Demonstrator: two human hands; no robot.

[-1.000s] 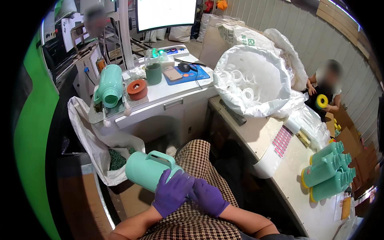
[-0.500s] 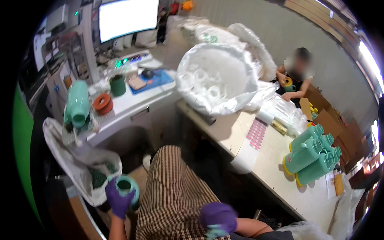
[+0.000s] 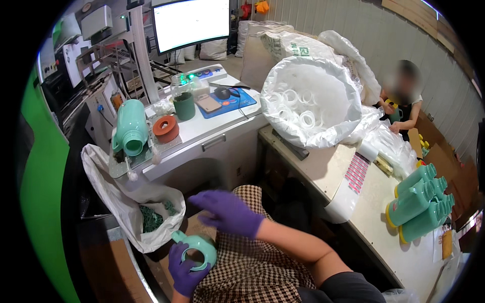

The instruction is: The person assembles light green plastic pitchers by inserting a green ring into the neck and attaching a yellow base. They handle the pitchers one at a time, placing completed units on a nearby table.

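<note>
Low beside my lap, my left hand [image 3: 186, 271], in a purple glove, is wrapped round the rim of a teal plastic jug shell [image 3: 210, 252]. Its wide round opening faces up, and a stub juts out at its upper left. My right hand [image 3: 227, 213], also gloved in purple, reaches across my lap above the shell. Its fingers are stretched out, slightly blurred, with nothing seen in them. Just beyond the fingertips stands a white sack [image 3: 112, 189] with green plastic scraps [image 3: 150, 218] inside.
Left, a white desk holds a teal jug [image 3: 132, 123] lying down, an orange-red ring [image 3: 165, 129], a green cup [image 3: 184, 107] and a monitor [image 3: 192, 22]. Ahead is a bag of white rings [image 3: 273, 132]. Several teal jugs [image 3: 411, 204] stand right, with a label strip [image 3: 356, 174]. A co-worker sits beyond.
My right hand has swung from the lower middle up and left toward the sack; the small teal thing by it no longer shows. My left hand keeps the shell, and the view has shifted left.
</note>
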